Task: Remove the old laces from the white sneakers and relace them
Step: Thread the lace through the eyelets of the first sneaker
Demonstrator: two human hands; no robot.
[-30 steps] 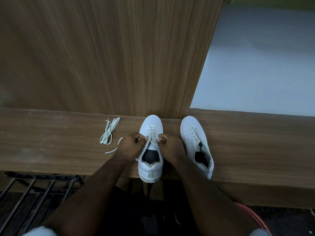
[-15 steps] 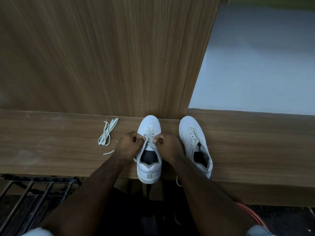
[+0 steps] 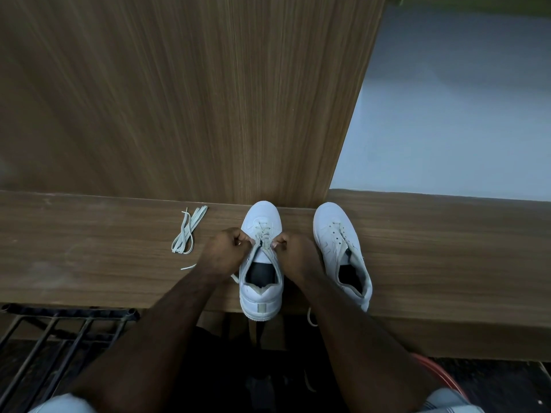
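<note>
Both your hands, left hand and right hand, pinch the pale flat lace over the white leather sneaker between them; pull both ends evenly.

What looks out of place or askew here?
The white sneaker being laced overhangs the wooden shelf's front edge at its heel. A lace end also dangles over that edge by the right forearm. Nothing looks damaged.
</note>
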